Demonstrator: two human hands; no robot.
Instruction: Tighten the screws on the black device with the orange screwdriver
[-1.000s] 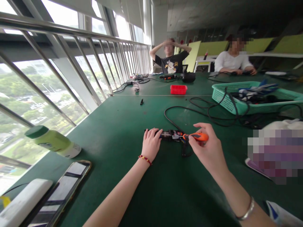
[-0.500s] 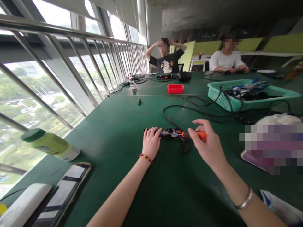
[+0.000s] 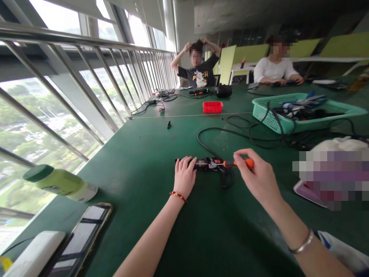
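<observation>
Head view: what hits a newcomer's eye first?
The orange-handled screwdriver in the right hand, reaching over the black device mid-picture; the left hand holds the device's left end. Beyond, the red bin stands out on the green table, with the turquoise basket to its right.

Opened black tool (image 3: 205, 164) lying flat, orange-black screwdriver (image 3: 230, 164)
</observation>
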